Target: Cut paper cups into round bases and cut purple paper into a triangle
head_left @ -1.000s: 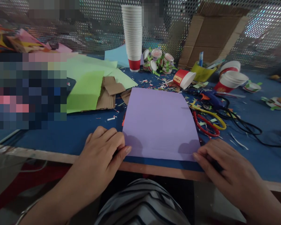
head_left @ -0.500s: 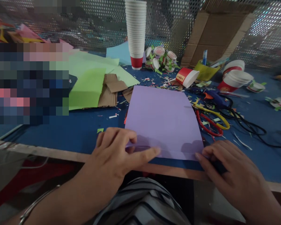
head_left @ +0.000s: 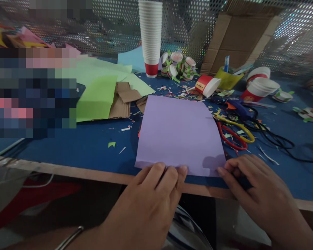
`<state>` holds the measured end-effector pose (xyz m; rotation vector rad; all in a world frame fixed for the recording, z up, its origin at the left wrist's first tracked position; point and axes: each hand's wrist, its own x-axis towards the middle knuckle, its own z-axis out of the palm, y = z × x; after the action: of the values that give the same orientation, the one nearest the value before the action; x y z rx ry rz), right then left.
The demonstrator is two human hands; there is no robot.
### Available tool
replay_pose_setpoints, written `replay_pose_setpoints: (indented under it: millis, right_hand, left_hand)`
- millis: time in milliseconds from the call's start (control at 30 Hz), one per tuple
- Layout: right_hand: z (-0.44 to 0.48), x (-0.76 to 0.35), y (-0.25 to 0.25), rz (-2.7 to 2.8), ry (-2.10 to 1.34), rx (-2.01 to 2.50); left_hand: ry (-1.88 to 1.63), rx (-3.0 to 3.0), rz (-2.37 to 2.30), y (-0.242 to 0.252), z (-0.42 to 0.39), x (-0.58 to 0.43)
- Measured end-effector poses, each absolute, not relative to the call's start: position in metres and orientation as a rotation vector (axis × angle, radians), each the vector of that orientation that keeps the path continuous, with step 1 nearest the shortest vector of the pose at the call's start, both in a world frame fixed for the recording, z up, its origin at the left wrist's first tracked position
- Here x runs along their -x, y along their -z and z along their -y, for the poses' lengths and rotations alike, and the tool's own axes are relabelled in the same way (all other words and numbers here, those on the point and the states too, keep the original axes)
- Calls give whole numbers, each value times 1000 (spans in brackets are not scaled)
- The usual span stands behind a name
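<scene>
A sheet of purple paper (head_left: 181, 133) lies near the front of the blue table, with a narrow folded strip along its near edge. My left hand (head_left: 151, 194) is at the middle of that edge, fingers together and bent over the strip, with the thumb tip beside them. At the near right corner my right hand (head_left: 255, 191) pinches the paper between thumb and curled fingers. Just right of the sheet are scissors (head_left: 246, 133) with red and yellow handles, their blades partly hidden.
A tall stack of paper cups (head_left: 150, 38) stands at the back. Green paper (head_left: 99, 99) and cardboard pieces (head_left: 121, 104) lie left. A tipped red cup (head_left: 207, 85), yellow holder (head_left: 226, 79), blue glue gun (head_left: 238, 107) with black cord and paper scraps are right. A person's blurred-out part fills the left edge.
My left hand has slid right along the near edge, uncovering the paper's near left corner, and its fingers have come together. My right hand stays at the right corner.
</scene>
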<state>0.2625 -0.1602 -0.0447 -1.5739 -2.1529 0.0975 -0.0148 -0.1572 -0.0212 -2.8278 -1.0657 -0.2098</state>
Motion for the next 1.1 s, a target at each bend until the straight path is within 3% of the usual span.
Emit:
replay_pose_setpoints:
  millis: [267, 467, 600, 1100]
  right_hand:
    - [161, -259, 46, 2144, -25, 1560]
    - [195, -243, 46, 2022, 400, 1554]
    - [207, -232, 60, 2272, 380, 1341]
    - [208, -221, 76, 2285, 310, 1396]
  left_hand:
    - [114, 2757, 1192, 21, 158, -5]
    - [100, 2744, 1222, 22, 160, -8]
    - [158, 2725, 1201, 24, 159, -7]
    - [143, 2680, 1226, 30, 161, -5]
